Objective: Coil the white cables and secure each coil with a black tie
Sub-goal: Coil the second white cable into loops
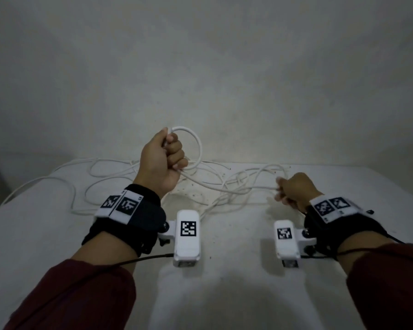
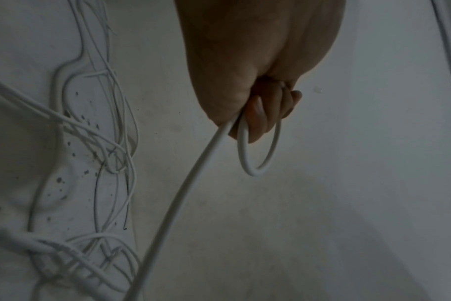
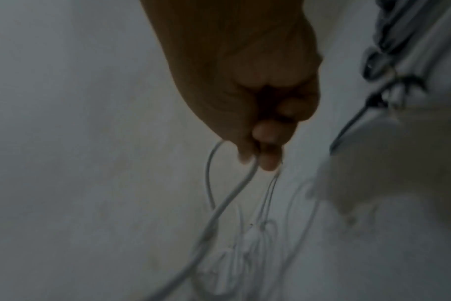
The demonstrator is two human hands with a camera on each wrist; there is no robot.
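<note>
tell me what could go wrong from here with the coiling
1. The left hand grips only one small loop; the same white cable runs to the right hand across the tangled cables on the table, so pulling may snag or tighten a knot.
2. No black tie can be made out within reach, so the coil might spring open when it is finished.

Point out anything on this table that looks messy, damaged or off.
Thin white cables lie tangled and knotted mid-table on the white cloth-covered table, not laid out. Dark specks dot the cloth beneath them, like dirt or stains. No damage shows.
</note>
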